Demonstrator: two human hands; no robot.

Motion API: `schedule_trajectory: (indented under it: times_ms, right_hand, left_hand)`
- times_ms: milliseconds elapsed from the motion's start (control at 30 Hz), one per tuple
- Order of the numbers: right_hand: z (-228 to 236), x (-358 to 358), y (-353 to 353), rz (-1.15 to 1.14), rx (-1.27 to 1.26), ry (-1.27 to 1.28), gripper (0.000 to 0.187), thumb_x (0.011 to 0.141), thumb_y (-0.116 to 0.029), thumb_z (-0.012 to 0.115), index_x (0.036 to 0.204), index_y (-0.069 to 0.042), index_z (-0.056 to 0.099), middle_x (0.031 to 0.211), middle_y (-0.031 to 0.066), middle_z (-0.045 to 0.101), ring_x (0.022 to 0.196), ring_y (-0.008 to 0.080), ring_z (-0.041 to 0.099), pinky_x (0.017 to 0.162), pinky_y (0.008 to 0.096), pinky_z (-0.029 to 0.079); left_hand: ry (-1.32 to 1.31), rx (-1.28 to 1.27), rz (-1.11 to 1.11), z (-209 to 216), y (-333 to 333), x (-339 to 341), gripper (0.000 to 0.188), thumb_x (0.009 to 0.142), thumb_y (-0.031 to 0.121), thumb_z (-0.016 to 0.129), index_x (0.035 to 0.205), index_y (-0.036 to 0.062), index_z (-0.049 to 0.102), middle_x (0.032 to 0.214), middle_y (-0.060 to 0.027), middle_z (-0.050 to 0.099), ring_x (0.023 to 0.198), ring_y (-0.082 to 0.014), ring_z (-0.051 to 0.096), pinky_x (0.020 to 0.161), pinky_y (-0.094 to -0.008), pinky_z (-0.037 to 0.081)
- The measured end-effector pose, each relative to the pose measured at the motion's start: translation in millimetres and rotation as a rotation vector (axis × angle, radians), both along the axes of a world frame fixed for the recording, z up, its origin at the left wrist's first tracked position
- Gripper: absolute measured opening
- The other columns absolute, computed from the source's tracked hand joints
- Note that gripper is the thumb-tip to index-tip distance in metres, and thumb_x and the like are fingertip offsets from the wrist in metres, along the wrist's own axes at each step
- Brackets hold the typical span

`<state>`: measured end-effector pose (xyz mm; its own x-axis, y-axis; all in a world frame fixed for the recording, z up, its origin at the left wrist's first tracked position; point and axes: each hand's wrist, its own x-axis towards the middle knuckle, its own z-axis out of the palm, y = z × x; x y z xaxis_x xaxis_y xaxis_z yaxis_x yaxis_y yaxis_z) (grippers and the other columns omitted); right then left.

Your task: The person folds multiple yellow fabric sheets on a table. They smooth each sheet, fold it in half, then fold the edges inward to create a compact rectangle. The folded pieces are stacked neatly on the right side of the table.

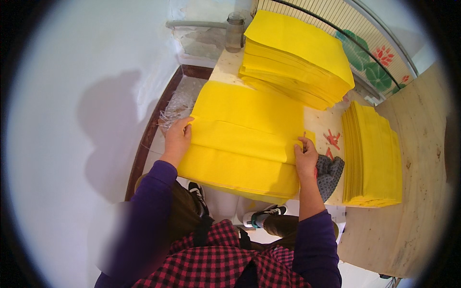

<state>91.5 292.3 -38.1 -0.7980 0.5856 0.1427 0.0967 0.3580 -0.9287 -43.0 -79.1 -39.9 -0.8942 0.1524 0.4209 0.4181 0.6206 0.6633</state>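
A yellow felt-like fabric sheet (240,139) lies in front of me, with a fold running across it from left to right. My left hand (177,140) pinches the left end of this fold, thumb and fingertips together. At the right end my right hand (306,159) has its thumb and fingers closed on the fabric edge. More yellow layers lie beneath and hang over the table's near edge. Just right of my right hand is a grey textured piece, perhaps a glove (330,176).
A tall yellow fabric stack (297,57) stands at the back, another stack (372,156) at the right. Red strips (332,139) lie between. A clear jar (235,34) sits at the far corner. Whitish strands (180,108) are beside the wall; a wooden board (413,163) is far right.
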Motion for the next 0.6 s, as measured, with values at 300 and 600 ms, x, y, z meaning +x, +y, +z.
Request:
schedule_trajectory:
  times_ms: [300,600]
  right_hand:
    - [-10,0,8,-0.01,0.052,-0.013,0.029,0.081,0.004,0.063,0.11,0.0,0.058,0.097,0.0059,0.063,0.086,0.0116,0.058,0.076,0.0236,0.046]
    - [13,1,4,-0.089,0.209,-0.034,0.037,0.081,-0.006,0.067,0.117,0.0,0.057,0.117,0.0139,0.06,0.107,0.0244,0.057,0.093,0.0332,0.044]
  left_hand:
    - [0.014,0.017,-0.003,3,1,3,0.02,0.082,0.0,0.061,0.102,0.0055,0.065,0.091,-0.0151,0.064,0.084,-0.0329,0.061,0.073,-0.0381,0.049]
    - [0.077,-0.087,-0.019,8,3,6,0.019,0.083,0.001,0.059,0.101,0.0063,0.065,0.088,-0.0155,0.061,0.086,-0.036,0.059,0.074,-0.0416,0.048]
